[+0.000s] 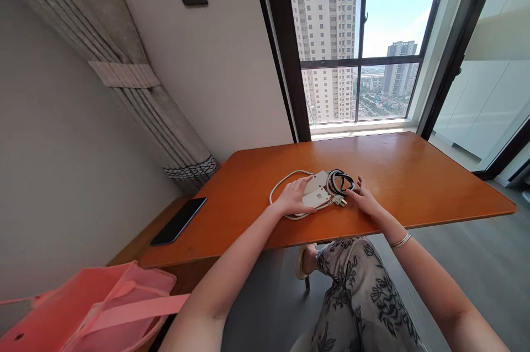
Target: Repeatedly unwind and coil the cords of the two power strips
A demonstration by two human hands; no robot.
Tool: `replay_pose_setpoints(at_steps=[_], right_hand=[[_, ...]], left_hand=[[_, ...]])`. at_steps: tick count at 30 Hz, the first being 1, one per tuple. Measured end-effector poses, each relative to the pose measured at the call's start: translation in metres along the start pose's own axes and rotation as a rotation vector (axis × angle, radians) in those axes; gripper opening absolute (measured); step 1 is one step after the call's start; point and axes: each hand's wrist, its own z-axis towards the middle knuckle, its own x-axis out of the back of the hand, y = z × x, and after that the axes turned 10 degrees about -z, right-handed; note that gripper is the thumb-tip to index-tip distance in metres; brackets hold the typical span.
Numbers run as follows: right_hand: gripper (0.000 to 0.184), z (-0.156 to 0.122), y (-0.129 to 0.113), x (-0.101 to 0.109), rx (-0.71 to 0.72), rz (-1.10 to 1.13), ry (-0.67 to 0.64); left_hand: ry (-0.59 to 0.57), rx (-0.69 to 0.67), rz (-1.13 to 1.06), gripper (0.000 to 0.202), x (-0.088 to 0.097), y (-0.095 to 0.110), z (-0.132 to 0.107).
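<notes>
Two white power strips (316, 191) lie side by side in the middle of an orange wooden table (414, 175), with a white cord (282, 180) looping to the left and a black coiled cable (340, 181) at their right end. My left hand (295, 197) rests flat on the left end of the strips, fingers spread. My right hand (364, 198) lies on the table just right of the white plug (339, 200), its fingertips touching the cables, fingers extended. A silver bangle sits on my right wrist.
A black phone (179, 220) lies on the table's left corner. A pink tote bag (95, 308) is at the lower left. A grey curtain (124, 73) hangs by the left wall. A large window (360, 37) stands behind the table. My patterned trousers show below.
</notes>
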Motion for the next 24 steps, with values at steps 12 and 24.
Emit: replay_pose_setpoints(at_steps=[12, 24], right_hand=[[0.057, 0.042, -0.007, 0.041, 0.062, 0.416, -0.341], [0.062, 0.045, 0.005, 0.021, 0.230, 0.384, -0.145]], left_hand=[[0.148, 0.039, 0.096, 0.096, -0.026, 0.000, 0.013], [0.328, 0.005, -0.019, 0.063, -0.045, 0.046, 0.072]])
